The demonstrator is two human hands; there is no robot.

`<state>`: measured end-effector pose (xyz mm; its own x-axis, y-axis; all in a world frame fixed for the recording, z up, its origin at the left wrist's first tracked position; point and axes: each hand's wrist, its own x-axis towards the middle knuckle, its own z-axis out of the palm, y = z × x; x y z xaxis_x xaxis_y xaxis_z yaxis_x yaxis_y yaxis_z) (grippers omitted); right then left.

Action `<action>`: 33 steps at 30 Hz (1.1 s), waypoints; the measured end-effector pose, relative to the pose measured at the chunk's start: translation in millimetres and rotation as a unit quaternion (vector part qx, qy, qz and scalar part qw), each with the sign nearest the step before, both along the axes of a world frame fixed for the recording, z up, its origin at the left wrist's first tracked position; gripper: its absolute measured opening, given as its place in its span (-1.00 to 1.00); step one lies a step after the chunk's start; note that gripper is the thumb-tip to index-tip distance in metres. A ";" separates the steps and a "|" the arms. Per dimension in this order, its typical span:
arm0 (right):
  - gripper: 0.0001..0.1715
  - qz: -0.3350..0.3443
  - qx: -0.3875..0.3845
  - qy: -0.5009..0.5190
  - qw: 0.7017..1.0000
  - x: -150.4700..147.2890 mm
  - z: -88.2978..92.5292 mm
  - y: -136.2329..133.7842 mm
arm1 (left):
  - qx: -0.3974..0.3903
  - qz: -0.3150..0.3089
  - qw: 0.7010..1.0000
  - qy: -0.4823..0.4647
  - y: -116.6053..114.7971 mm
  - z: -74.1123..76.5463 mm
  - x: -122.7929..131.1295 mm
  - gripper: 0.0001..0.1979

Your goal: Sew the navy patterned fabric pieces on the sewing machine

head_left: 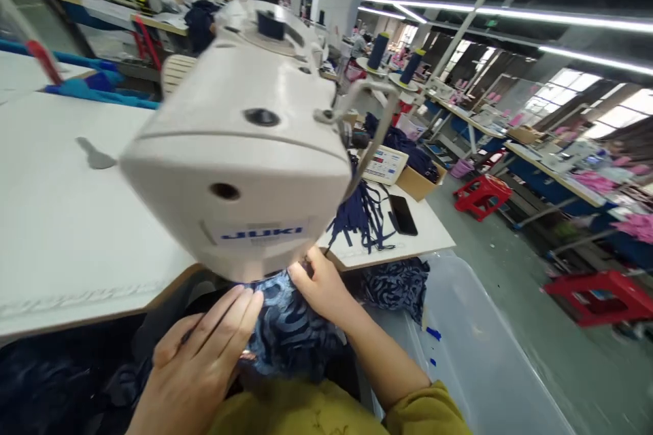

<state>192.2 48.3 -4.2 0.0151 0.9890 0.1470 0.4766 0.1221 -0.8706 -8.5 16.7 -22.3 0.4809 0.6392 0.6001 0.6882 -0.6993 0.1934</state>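
A white JUKI sewing machine point(239, 170) fills the middle of the view, its head hiding the needle area. Under it lies dark blue patterned fabric point(293, 323), which drapes down toward my lap. My left hand point(209, 343) rests on the fabric's left side, fingers stretched out flat and close together; its thumb is mostly hidden. Close to the machine head, my right hand point(319, 282) has thumb and fingers closed on the fabric's upper right part. Part of these fingertips is hidden behind the machine.
Navy strips point(360, 217) and a black phone point(403, 215) lie on the white table point(66, 217) right of the machine. A clear plastic bin point(474, 326) stands below, near more patterned fabric point(398, 285). Red stools point(482, 196) and other sewing stations stand beyond.
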 end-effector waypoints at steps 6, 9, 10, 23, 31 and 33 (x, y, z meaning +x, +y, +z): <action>-0.74 -0.124 -0.006 -0.109 0.986 60.9 -22.2 31.9 | 0.098 -0.051 0.991 0.073 14.1 -6.7 -8.6 -0.45; -0.70 -0.172 -0.029 -0.152 0.973 98.5 -27.3 55.2 | 0.082 -0.040 0.994 0.064 10.4 -5.0 -5.3 -0.44; -0.68 -0.184 -0.039 -0.167 0.968 107.7 -27.9 63.2 | 0.056 -0.029 0.997 0.050 8.0 -3.5 -3.4 -0.45; -0.89 -0.266 -0.146 -0.224 0.926 112.9 -25.3 113.6 | 0.127 -0.029 0.986 0.101 14.4 9.9 -0.4 -0.54; -0.56 -0.158 -0.112 0.055 0.980 140.9 -16.1 48.4 | 0.080 -0.071 0.990 0.093 3.7 21.4 -1.3 -0.66; -0.49 -0.121 -0.116 0.144 0.975 129.7 -16.5 27.4 | 0.065 -0.089 0.990 0.086 0.6 18.1 -1.9 -0.69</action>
